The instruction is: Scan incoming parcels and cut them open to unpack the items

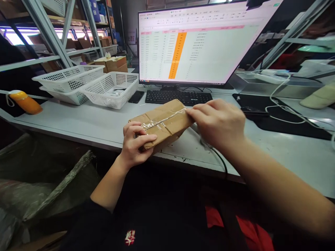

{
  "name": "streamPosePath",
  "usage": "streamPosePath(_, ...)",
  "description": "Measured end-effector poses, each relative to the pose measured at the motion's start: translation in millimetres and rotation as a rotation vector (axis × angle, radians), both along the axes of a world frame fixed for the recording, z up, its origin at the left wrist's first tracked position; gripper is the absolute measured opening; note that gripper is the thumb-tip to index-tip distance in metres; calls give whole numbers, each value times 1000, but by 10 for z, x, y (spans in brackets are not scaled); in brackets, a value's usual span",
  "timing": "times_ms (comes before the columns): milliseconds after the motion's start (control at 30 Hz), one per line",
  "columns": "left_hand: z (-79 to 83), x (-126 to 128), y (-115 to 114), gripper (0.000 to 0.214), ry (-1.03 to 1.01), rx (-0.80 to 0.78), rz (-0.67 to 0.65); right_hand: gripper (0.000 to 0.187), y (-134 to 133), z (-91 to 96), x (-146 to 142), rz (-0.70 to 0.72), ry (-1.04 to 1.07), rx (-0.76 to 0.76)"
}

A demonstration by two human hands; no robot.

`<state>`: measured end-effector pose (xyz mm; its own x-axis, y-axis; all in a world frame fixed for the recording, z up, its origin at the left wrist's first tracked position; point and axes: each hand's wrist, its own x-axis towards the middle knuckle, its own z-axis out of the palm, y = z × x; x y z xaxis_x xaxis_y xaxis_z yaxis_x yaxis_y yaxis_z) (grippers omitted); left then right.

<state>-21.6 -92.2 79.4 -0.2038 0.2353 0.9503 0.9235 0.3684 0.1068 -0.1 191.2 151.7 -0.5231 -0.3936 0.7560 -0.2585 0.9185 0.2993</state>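
A small brown cardboard box [167,123] is held tilted above the front edge of the desk. Shiny clear tape [163,121] runs in a wrinkled line along its top seam. My left hand [136,143] grips the near left end, thumb on top and fingers curled round the corner. At the opposite end, my right hand [220,122] is closed, its fingertips pinched together where the tape line meets the box's edge. Whatever lies between those fingertips is hidden. Under my right wrist, a black cable [222,160] hangs over the desk edge.
Behind the box are a black keyboard [178,97] and a monitor [193,48] showing a spreadsheet. White plastic baskets [112,92], a dark phone-like slab [136,97] and an orange bottle [25,101] stand left. White cables [277,104] cross a black mat [282,123] on the right.
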Motion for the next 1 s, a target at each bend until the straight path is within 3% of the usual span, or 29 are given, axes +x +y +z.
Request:
streamPosePath(133,4,-63,-34,23,-61,0,-106,22,860,-227,-309,-178,-63,-166)
streamPosePath(233,116,-141,-133,21,-224,-49,-152,26,1257,-436,-360,-501,-375,-312)
streamPosePath(333,380,-245,-264,35,-466,-172,-175,29,1399,-601,-304,-640,-653,-419)
streamPosePath(467,854,-422,-233,46,-630,-413,-13,32,1307,-564,-258,-628,-682,-497)
streamPosePath(500,957,-475,-174,52,-618,-500,35,35,1211,-498,-243,-607,-638,-513)
streamPosePath(567,1118,-591,-32,67,-587,-689,108,37,906,-332,-189,-432,-505,-544)
streamPosePath(633,1217,-698,101,70,-586,-874,131,34,492,-173,-106,-10,-372,-540)
streamPosePath(667,1248,-734,154,66,-589,-953,119,33,276,-113,-63,213,-382,-465)
streamPosePath(733,1289,-751,231,55,-554,-1075,99,31,-92,-41,-2,473,-403,-300)
streamPosePath(833,1321,-658,305,46,-403,-1197,173,33,-363,-14,-7,509,-399,-197)
streamPosePath(1000,1361,-589,353,54,-347,-1261,285,23,-345,114,-133,560,-532,-207)
